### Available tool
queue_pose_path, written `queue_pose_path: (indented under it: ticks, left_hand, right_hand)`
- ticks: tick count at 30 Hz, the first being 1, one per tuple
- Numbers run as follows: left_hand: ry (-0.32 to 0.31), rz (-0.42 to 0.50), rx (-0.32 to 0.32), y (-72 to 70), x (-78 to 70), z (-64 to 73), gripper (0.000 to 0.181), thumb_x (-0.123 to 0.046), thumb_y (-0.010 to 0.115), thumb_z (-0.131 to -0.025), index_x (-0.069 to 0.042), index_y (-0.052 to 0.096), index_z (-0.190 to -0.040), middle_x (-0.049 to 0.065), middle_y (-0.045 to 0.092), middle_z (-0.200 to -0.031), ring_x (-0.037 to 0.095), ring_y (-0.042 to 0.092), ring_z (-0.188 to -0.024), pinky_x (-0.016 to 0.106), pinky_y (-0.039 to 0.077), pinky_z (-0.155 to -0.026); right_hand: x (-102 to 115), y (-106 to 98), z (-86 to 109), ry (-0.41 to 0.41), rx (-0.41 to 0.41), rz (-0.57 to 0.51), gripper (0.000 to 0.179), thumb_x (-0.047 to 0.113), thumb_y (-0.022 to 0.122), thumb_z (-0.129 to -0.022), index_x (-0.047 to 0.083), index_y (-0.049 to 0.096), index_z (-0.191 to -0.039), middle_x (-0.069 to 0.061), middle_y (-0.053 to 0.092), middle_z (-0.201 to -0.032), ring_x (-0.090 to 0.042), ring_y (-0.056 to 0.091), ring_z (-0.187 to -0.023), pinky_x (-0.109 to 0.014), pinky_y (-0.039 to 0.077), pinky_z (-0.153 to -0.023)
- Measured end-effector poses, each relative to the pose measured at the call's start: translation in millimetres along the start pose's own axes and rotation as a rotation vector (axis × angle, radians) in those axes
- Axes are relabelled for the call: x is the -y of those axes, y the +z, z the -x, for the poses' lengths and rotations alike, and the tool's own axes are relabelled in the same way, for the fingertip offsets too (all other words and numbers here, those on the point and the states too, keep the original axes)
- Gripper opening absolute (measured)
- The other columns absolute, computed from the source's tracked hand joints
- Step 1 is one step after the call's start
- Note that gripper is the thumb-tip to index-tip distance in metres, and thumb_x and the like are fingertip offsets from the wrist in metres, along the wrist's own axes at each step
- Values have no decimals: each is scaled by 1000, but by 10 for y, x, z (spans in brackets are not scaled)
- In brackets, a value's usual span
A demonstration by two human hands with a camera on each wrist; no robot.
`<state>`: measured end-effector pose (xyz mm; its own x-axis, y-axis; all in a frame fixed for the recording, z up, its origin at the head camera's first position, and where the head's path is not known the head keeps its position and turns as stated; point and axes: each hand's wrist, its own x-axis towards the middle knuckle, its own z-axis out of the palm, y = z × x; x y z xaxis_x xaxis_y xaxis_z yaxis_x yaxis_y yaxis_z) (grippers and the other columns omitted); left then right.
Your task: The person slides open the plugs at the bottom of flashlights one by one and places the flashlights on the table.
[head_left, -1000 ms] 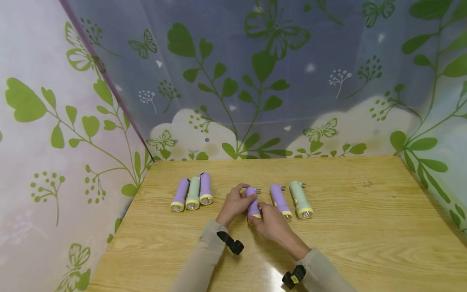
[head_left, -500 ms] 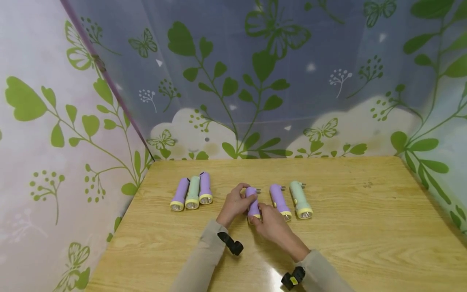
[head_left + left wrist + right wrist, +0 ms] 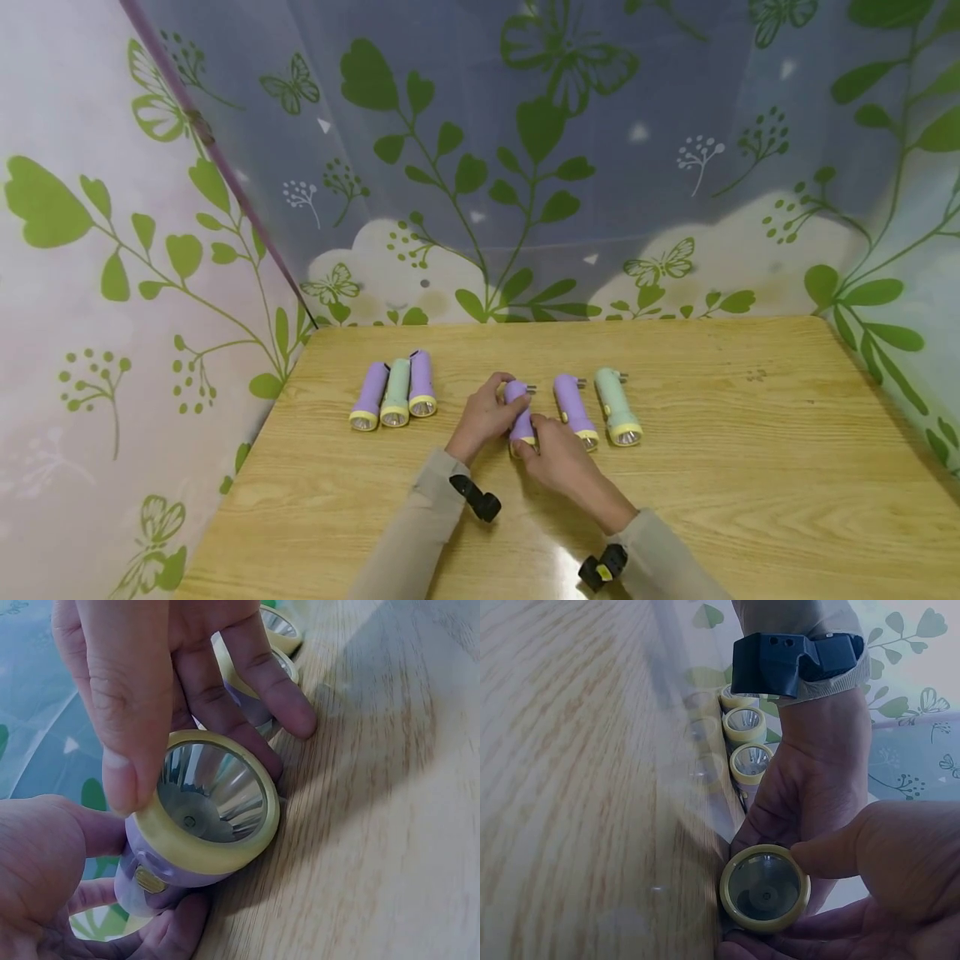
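Observation:
A purple flashlight [image 3: 519, 410] with a yellow head lies on the table between both hands, metal plug prongs sticking out at its far end. My left hand [image 3: 482, 419] grips its body near that end. With thumb and fingers, my right hand [image 3: 561, 457] pinches the yellow head. Seen from the left wrist, the silvery reflector [image 3: 214, 791] faces the camera, and a yellow switch [image 3: 150, 880] shows on the side. The right wrist view has the round lens [image 3: 765, 894] close beside the tabletop. Just right of the hands lies another purple flashlight [image 3: 572, 408], its head partly behind the right hand.
A green flashlight [image 3: 617, 408] with exposed prongs lies farther right. Left of the hands, two purple flashlights and a green flashlight [image 3: 397, 392] lie side by side. The wooden table [image 3: 750, 467] meets a leaf-patterned curtain [image 3: 420, 275] at the back.

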<state>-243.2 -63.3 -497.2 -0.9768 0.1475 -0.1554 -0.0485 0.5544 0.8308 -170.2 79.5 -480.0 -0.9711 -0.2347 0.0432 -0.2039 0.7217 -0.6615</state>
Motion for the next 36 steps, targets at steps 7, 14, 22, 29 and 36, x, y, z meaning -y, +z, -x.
queue_pose_path:
  ticks: [7, 14, 22, 29, 36]
  left_hand:
    - [22, -29, 0, 1, 18, 6, 46, -38, 65, -98, -15, 55, -137, -2, 53, -70, 10, 51, -60, 22, 43, -55]
    - [-9, 39, 25, -26, 16, 37, 59, -38, 65, -98, -8, 47, -145, 0, 59, -72, 11, 56, -61, 23, 46, -57]
    - [-59, 73, 57, -57, 22, -2, 69, -43, 61, -100, -3, 37, -151, 2, 63, -72, 13, 61, -60, 27, 53, -61]
    - [-71, 15, 57, -129, -57, -16, 69, -43, 62, -99, -6, 36, -151, 10, 66, -84, 21, 65, -67, 31, 54, -64]
    - [-74, -98, -10, -305, -173, 4, 66, -40, 62, -100, -7, 37, -150, 13, 69, -87, 21, 65, -66, 28, 48, -59]
  right_hand:
    - [-2, -3, 8, -2, 2, -9, 20, 15, 69, -94, -2, 64, -103, -8, 60, -77, -17, 52, -63, -29, 42, -54]
    - [2, -89, 12, 40, 41, -53, 40, 21, 67, -97, -11, 62, -121, -18, 71, -91, -26, 67, -75, -35, 55, -63]
    - [-30, -479, -27, 93, 23, -120, 58, 29, 59, -103, -10, 47, -144, -31, 63, -131, -41, 69, -111, -49, 60, -87]
    - [88, -673, -82, -3, -25, -46, 54, 28, 59, -102, -10, 50, -140, -30, 66, -125, -39, 70, -106, -48, 59, -84]
    - [252, -771, -133, -40, -46, 16, 53, 32, 60, -102, -3, 53, -141, -24, 68, -127, -36, 70, -107, -48, 59, -85]
